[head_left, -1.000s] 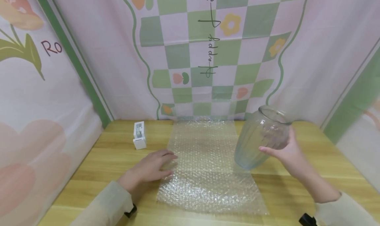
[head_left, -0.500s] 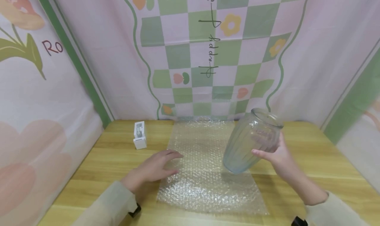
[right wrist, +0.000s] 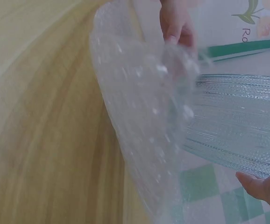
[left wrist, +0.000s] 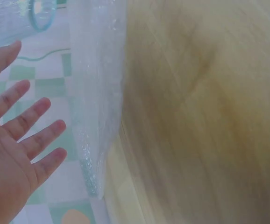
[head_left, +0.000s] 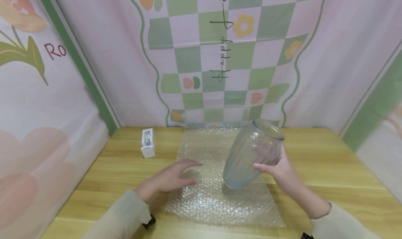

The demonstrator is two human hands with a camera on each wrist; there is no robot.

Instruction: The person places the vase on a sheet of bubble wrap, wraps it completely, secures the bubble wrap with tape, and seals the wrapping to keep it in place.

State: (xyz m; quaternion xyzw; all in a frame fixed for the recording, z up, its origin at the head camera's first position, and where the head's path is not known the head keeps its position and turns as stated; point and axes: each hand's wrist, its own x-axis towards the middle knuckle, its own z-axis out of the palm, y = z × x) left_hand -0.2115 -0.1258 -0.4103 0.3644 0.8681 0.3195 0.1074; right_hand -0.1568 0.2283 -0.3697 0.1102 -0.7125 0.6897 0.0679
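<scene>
My right hand [head_left: 281,167] grips a clear ribbed glass vase [head_left: 248,158] by its right side, thumb across the front. The vase tilts, mouth up to the right, its base over a sheet of bubble wrap [head_left: 204,148]. In the right wrist view the thumb [right wrist: 254,185] lies along the ribbed glass [right wrist: 240,121]. My left hand [head_left: 171,178] reaches over the left edge of the bubble wrap, fingers extended and holding nothing. The left wrist view shows that palm [left wrist: 6,172] with spread fingers, the vase's rim [left wrist: 41,16] beyond it.
A small white box [head_left: 147,143] with a cut-out front stands at the back left of the wooden table [head_left: 119,169]. Behind the table hangs a patterned curtain [head_left: 213,57], and the bubble wrap's far end reaches up against it.
The right hand has carried the vase leftward, from the right edge of the bubble wrap to over it, and slightly nearer. The left hand has moved right, further over the wrap.
</scene>
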